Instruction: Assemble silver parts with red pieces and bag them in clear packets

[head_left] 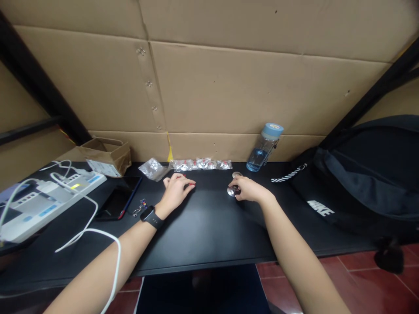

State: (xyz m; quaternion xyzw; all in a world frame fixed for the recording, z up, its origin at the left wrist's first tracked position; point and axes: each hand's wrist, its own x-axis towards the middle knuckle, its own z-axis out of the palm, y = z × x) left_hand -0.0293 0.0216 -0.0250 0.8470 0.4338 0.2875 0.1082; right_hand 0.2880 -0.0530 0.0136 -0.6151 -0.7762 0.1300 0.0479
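Disc [231,192] looks light, hard, slippery; rim is best to pinch; right hand [251,189] touches it, left hand [175,192] apart; both half-curled; can't tell grips.

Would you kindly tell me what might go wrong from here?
The white cable crosses in front of the left forearm and might snag. The shiny round piece at the right hand might slip. The water bottle stands beyond that hand, so a careless reach could knock it over.

A black worktop [209,231] carries a water bottle [260,153] — clear packets [203,164] and power strip [54,206] to its left, backpack [360,179] right.
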